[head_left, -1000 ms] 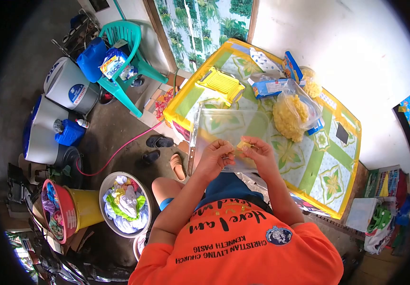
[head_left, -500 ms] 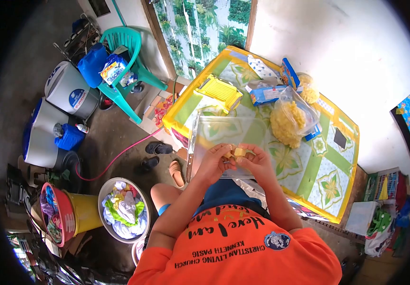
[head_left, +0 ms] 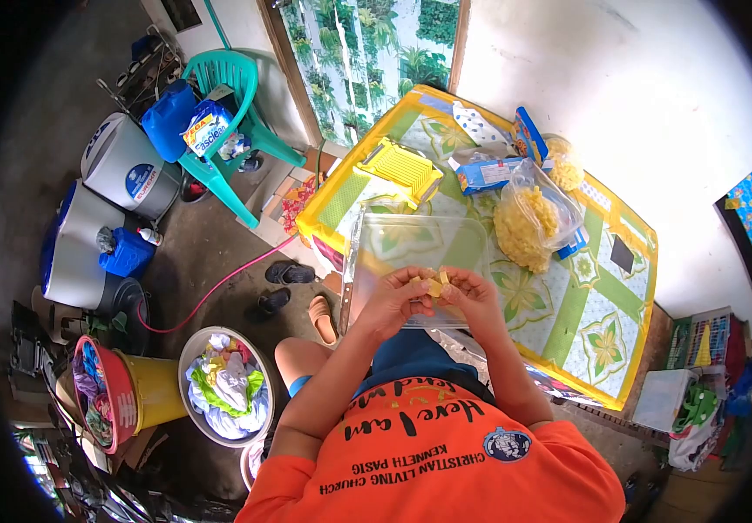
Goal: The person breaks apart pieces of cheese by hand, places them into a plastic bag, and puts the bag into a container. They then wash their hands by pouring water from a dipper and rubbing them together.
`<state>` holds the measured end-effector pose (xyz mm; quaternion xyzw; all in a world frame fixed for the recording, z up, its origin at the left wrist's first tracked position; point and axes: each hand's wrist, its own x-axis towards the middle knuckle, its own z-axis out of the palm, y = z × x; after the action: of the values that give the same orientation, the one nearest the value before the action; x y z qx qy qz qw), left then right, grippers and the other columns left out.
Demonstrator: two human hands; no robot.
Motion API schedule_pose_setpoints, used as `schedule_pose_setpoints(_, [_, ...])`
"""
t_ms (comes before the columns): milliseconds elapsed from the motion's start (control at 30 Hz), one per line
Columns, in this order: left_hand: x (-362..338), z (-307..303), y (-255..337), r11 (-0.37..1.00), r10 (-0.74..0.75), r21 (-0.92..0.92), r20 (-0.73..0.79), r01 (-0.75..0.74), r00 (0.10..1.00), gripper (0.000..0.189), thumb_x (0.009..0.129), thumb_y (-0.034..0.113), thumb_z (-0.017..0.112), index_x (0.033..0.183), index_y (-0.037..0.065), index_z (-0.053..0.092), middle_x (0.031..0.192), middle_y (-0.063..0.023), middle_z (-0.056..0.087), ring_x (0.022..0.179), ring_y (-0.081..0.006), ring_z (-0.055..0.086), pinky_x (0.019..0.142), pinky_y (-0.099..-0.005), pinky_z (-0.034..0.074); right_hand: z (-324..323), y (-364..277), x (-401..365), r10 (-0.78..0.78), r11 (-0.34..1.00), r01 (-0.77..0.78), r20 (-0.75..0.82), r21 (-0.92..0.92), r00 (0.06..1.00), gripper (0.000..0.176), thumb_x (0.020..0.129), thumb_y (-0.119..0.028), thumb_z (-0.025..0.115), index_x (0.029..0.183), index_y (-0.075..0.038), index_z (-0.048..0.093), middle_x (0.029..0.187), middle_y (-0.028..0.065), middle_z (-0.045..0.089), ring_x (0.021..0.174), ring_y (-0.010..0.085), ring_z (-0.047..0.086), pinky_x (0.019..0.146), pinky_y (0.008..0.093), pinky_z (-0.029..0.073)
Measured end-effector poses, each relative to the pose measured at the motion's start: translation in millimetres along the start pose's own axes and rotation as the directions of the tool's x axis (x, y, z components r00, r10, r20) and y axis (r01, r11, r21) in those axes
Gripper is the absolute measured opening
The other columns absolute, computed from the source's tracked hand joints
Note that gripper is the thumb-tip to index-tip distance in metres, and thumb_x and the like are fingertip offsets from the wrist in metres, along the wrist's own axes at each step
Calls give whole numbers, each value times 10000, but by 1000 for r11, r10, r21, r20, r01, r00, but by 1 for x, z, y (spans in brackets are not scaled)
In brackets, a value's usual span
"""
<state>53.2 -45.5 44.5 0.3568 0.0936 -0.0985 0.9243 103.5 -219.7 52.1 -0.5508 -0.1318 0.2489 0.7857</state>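
My left hand (head_left: 391,302) and my right hand (head_left: 474,298) meet over the near side of a clear plastic tray (head_left: 472,228). Between their pinched fingertips is a small pale-yellow block (head_left: 433,286); its exact kind I cannot tell. Fingers of both hands cover parts of it. The tray lies at the near edge of a table (head_left: 559,318) with a green and yellow flowered cover. Along the tray's left side shows a brown knife-like handle (head_left: 347,303).
Beyond the tray lies a yellow ridged plastic rack (head_left: 400,171). To the right sit a clear bag of yellow pasta (head_left: 522,228) and blue boxes (head_left: 486,175). On the floor at left are a laundry basin (head_left: 228,386), slippers (head_left: 291,273) and a green chair (head_left: 219,179).
The yellow block has turned slightly between my fingertips, and my right fingers have shifted on it. Both hands stay over the tray's near side.
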Motion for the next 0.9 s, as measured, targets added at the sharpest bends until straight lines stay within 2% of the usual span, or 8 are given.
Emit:
schedule_pose_setpoints(100, [-1, 0, -1, 1000, -6, -11, -47, 6, 999, 219, 865, 49, 611, 1077, 5, 578, 831, -74, 641, 691, -150, 642, 623, -308, 584, 1, -3, -1, 63, 998, -63, -30, 14, 998, 332, 867, -37, 630, 1181, 25, 543, 1034, 79, 630, 854, 103, 612, 744, 236, 504])
schedule_pose_setpoints(200, [0, -2, -9, 999, 35, 6, -83, -35, 996, 233, 862, 36, 610, 1090, 5, 576, 864, -86, 644, 696, -155, 642, 627, -304, 583, 4, -1, -2, -25, 997, 22, -30, -79, 999, 352, 866, -23, 624, 1198, 24, 518, 1000, 83, 639, 844, 94, 617, 737, 226, 498])
schedule_pose_setpoints(300, [-1, -2, -11, 998, 62, 21, -84, -60, 995, 241, 858, 29, 612, 1095, 9, 576, 889, -94, 645, 696, -154, 640, 628, -299, 580, 2, 3, -2, -44, 994, 46, 23, -95, 999, 367, 860, 0, 618, 1205, 28, 496, 984, 94, 641, 841, 97, 625, 728, 223, 498])
schedule_pose_setpoints(600, [-5, -3, -6, 998, 54, -21, -59, -55, 997, 240, 862, 25, 580, 1102, 8, 570, 897, -104, 643, 717, -170, 650, 638, -325, 586, 2, 0, 0, 21, 999, -22, 8, 44, 1000, 373, 836, 28, 628, 1187, 29, 504, 1022, 98, 627, 893, 122, 624, 797, 241, 504])
schedule_pose_setpoints(800, [-4, -3, -3, 981, 31, -190, -59, -42, 998, 210, 858, 32, 526, 1063, 11, 568, 936, -123, 638, 741, -202, 650, 651, -330, 591, 1, 0, 1, 12, 998, -12, 0, 56, 1000, 376, 826, 12, 649, 1176, 27, 512, 1032, 81, 620, 903, 124, 622, 810, 250, 501])
schedule_pose_setpoints(900, [-5, -4, -5, 970, 16, -242, -61, -31, 998, 177, 875, 71, 550, 1044, 23, 569, 934, -108, 636, 748, -189, 646, 655, -332, 591, -1, 4, 1, 12, 999, -12, 1, 44, 1000, 370, 824, 11, 654, 1167, 26, 517, 1033, 74, 618, 909, 122, 620, 805, 246, 500])
